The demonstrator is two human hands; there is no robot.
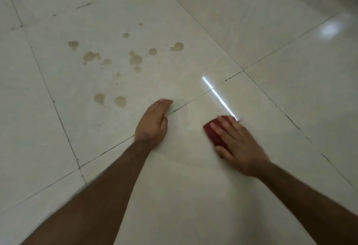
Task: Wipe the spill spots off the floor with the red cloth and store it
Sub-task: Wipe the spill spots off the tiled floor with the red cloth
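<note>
Pressing flat, my left hand (153, 123) lay on the floor (290, 99) with its fingers straight and close together, holding nothing, its fingertips at a grout line (186, 105). Up and to its left, I saw brownish spill spots (135, 59) scattered over 1 pale tile, the nearest 2 just beyond that hand. Further right, my right hand (237, 144) spread over the red cloth (214, 135), fingers extended and pressing it down on the tile; I could not tell whether the thumb curled under its edge, since the hand was blurred. To the right of the cloth's far end, a thin bright reflected streak (219, 96) crossed the grout line, and a softer glare patch (330, 29) showed at far right.
</note>
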